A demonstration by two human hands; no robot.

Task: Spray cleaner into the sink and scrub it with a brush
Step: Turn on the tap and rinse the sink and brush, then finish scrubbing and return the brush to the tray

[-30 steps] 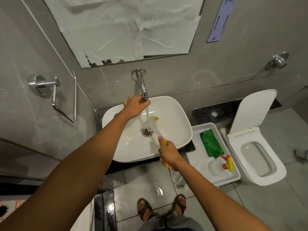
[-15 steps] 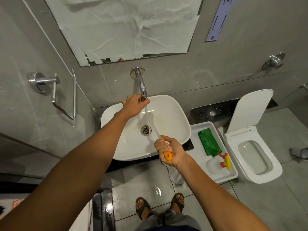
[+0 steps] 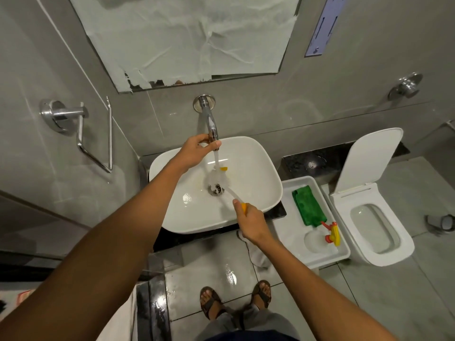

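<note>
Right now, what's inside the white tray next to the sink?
The white tray holds a folded green cloth and a spray bottle lying down, its red and yellow trigger head pointing toward the toilet. Whatever lies under the cloth is hidden.

A mirror (image 3: 187, 38) covered with crinkled pale film hangs on the grey tiled wall at twelve o'clock, the film torn along its lower edge. At two o'clock a narrow lilac panel (image 3: 325, 25) is fixed to the wall, and lower at three o'clock a chrome wall knob (image 3: 407, 87). At nine o'clock a chrome towel holder (image 3: 81, 134) juts from the side wall. A white toilet (image 3: 374, 217) with its lid raised stands at four o'clock. Just beside it, a white tray (image 3: 290, 232) holds a folded green cloth (image 3: 309, 207). Two sandalled feet (image 3: 236, 301) stand on the wet floor tiles (image 3: 209, 267) at six o'clock.
</note>
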